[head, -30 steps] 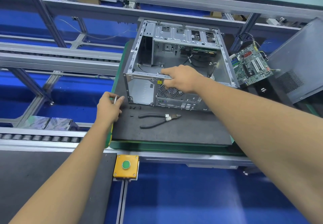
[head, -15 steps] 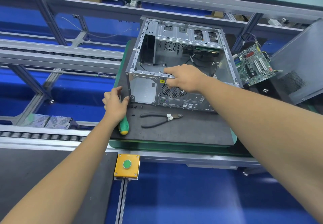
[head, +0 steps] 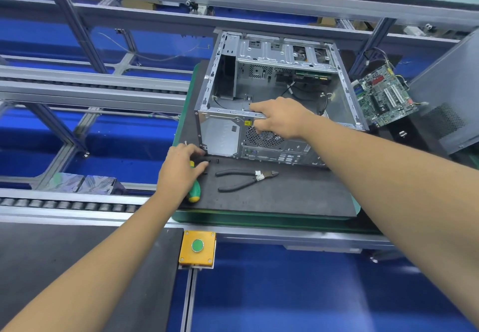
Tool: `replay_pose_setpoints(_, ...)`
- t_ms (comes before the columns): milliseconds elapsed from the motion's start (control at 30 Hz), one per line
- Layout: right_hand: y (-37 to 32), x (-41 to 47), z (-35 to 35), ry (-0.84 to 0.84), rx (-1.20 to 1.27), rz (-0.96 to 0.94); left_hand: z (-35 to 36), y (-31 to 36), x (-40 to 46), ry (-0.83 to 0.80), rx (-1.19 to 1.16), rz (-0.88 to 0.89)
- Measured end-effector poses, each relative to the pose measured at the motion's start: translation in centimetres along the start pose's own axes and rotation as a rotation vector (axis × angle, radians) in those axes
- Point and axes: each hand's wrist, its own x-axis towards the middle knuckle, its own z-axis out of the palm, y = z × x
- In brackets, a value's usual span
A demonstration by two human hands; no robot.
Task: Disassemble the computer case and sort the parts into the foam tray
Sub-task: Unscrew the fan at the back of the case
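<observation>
Dropped the left hand (head: 181, 169) from the case's front-left corner post, where it stood half a second before, down onto the dark foam pad (head: 285, 197) at that corner. Kept the right hand (head: 281, 119) where it was, on the top front rail of the computer case (head: 285, 85).

Progress, as judged: partly done. Found the case standing on the pad with its side open and its floor bare of a board. Noted a motherboard (head: 383, 95) lying outside, just right of the case, and a grey side panel (head: 451, 98) leaning further right. Saw a few small dark screws (head: 217, 161) loose on the pad near the front-left corner. Still mounted: rear fan grille, some cables and a green card at the back of the bay. Could not identify any compartmented foam tray in view, so sorting could not be confirmed.

Left hand: fingers curled round a green-and-yellow screwdriver (head: 194, 189), handle end projecting from under the palm toward the pad's near edge; fingertips down near the loose screws. Could not tell whether a screw was pinched as well.

Right hand: fingers bent over the rail, gripping it, thumb on the outer face by the yellow warning label; judged to be steadying the case.

Left untouched: side cutters (head: 246, 178) lying on the pad, between the two arms.
</observation>
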Motion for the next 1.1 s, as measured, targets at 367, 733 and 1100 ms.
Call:
replay_pose_setpoints(367, -0.2, -0.1, -0.1, 0.001, 0.006, 0.011, 0.0, 2.0, 0.5, 0.074, 0.327, 0.064)
replay_pose_setpoints(733, -0.3, -0.2, -0.2, -0.011, -0.001, 0.001, -0.7, 2.7, 1.4, -0.119, 0.35, 0.087)
replay_pose_setpoints(1100, 0.0, -0.1, -0.1, -0.007, -0.002, -0.003, -1.8, 3.1, 1.7, -0.321, 0.603, 0.289)
